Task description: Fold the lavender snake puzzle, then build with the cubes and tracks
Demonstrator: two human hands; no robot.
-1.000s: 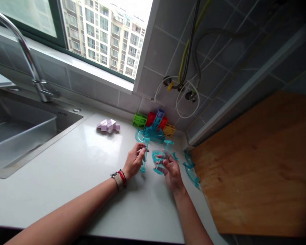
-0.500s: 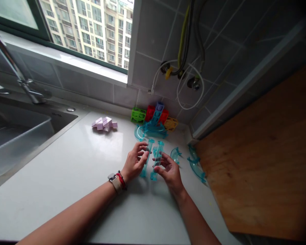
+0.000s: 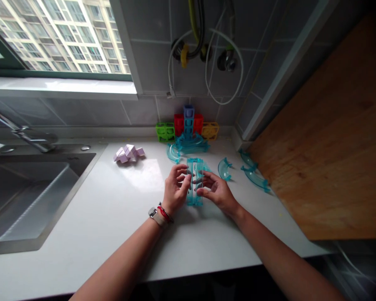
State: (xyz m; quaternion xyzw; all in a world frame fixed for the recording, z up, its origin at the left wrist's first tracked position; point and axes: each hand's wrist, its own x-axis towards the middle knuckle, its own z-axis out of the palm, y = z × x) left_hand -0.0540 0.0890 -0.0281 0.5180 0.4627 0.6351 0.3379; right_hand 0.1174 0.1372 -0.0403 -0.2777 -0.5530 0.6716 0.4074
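My left hand (image 3: 176, 187) is closed on a straight, clear turquoise track piece (image 3: 190, 196), thumb on its near face. A second, similar track piece (image 3: 199, 167) is pinched by my right hand (image 3: 217, 191). The two pieces stand side by side, nearly parallel, with their ends meeting or almost meeting; whether they are joined I cannot tell. Behind them, partly covered by my right hand, another turquoise piece (image 3: 206, 167) lies on the white counter (image 3: 138, 234). A curved turquoise piece (image 3: 224, 169) rests to the right of my right hand.
Against the wall stand green (image 3: 165, 132), red (image 3: 179, 124), blue (image 3: 189, 119) and yellow blocks (image 3: 210, 131), with turquoise curves (image 3: 192, 144) before them. More curves (image 3: 256, 177) lie by the wooden panel (image 3: 326, 138). A lilac folded toy (image 3: 129, 153) sits near the sink (image 3: 72, 179).
Both hands have brought the two straight track pieces together, closing the gap between them. The whole view has turned and shifted.
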